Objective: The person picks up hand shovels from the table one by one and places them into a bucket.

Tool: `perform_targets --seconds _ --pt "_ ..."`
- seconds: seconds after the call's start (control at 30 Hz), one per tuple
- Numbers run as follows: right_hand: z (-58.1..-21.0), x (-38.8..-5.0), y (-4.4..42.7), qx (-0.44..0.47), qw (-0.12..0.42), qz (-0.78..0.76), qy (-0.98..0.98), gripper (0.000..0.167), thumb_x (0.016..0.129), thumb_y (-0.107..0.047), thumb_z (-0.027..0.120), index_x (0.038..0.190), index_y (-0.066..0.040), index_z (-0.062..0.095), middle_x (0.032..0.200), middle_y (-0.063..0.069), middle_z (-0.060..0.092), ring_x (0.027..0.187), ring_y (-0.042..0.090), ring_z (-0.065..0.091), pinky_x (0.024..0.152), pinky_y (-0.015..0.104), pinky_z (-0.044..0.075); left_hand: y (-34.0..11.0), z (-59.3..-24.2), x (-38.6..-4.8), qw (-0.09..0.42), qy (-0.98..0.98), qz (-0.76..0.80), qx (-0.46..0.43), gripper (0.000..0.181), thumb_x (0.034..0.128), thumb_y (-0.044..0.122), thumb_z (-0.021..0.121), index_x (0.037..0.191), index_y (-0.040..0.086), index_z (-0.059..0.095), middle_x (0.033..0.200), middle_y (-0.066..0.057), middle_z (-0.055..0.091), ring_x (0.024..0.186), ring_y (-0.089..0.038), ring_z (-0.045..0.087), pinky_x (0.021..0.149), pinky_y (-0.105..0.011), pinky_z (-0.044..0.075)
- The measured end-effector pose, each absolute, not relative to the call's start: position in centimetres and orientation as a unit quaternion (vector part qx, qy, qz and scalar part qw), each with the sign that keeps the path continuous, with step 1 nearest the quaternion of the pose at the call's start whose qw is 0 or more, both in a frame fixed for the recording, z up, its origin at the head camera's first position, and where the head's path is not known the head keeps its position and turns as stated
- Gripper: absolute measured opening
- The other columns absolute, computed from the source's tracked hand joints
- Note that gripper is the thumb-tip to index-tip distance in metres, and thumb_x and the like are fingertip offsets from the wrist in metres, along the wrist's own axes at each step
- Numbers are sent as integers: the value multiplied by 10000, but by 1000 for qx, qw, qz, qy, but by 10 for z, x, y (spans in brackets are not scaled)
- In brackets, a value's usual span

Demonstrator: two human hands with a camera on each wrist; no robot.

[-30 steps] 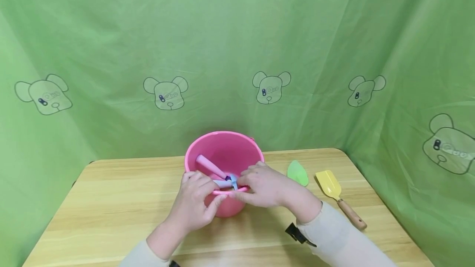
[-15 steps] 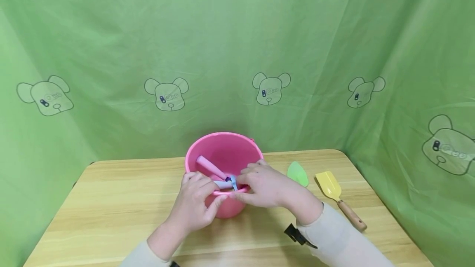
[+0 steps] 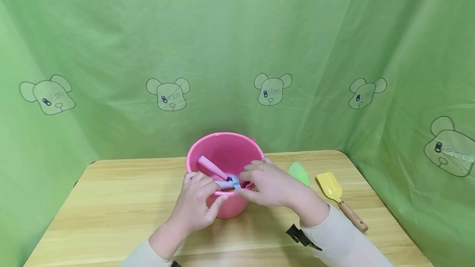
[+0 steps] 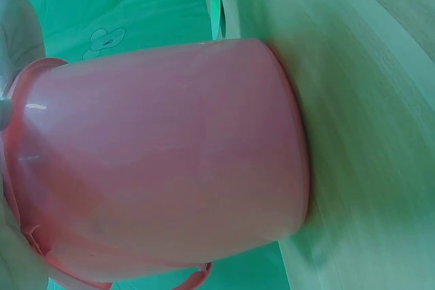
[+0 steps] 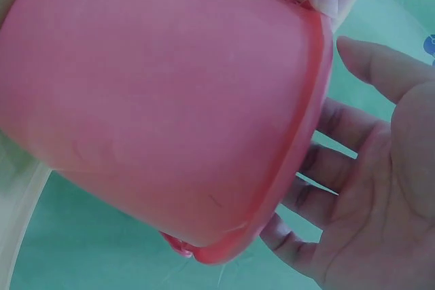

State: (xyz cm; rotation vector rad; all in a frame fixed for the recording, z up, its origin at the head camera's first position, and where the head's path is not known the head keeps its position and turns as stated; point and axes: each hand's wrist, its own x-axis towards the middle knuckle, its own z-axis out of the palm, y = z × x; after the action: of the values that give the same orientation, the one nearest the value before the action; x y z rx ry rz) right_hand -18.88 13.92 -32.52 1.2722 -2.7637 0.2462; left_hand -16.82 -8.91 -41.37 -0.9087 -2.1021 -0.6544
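Across the upper frame we see a green curtain printed with bear heads; below it spreads a wood-grain table. At the lower middle of the frame, on the tabletop, stands the pink bucket. We judge it thin plastic, light for its bulk, its smooth walls rather slippery and likely to give a little if squeezed. The thickened rim looks the stiffest place to take hold, best on two opposite sides so that it does not tip.

The left hand pinches that rim at the bucket's lower left, thumb outside and fingers over the edge. The right hand lies at the lower right of the rim with loosely spread fingers; in the right wrist view its thumb stands just off the rim, and its fingertips are hidden behind the wall, so we cannot tell what they touch.

At the lower right of the frame lies a yellow shovel, rigid, we think, and easiest by its wooden handle. Inside the bucket leans a pink tool handle, probably light and loose. Left of the shovel rests a green leaf-shaped piece, seemingly thin. Smallest is the pale blue piece beside the right fingers
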Motion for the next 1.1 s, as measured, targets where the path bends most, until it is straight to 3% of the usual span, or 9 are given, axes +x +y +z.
perform_targets --seconds 0.27,0.63,1.1 --pt "-320 -186 146 400 66 91 -910 270 942 -434 647 979 -177 720 850 -114 576 818 78 524 859 377 411 -89 -414 -168 375 -818 -251 -356 250 971 395 569 950 192 712 905 71 707 855 -136 579 847 -409 373" --pt "-314 -183 155 378 84 116 -915 166 927 -401 686 898 -239 702 849 -126 578 842 80 549 904 403 417 -90 -413 -168 366 -822 -254 -355 276 979 430 553 1033 219 723 968 99 711 886 -126 581 872 -396 361" --pt "-313 -178 170 346 93 124 -925 136 938 -405 676 905 -272 678 986 -136 619 1014 137 595 937 451 415 -90 -415 -169 367 -822 -255 -353 272 976 428 553 995 215 722 944 96 702 879 -126 571 869 -398 359"
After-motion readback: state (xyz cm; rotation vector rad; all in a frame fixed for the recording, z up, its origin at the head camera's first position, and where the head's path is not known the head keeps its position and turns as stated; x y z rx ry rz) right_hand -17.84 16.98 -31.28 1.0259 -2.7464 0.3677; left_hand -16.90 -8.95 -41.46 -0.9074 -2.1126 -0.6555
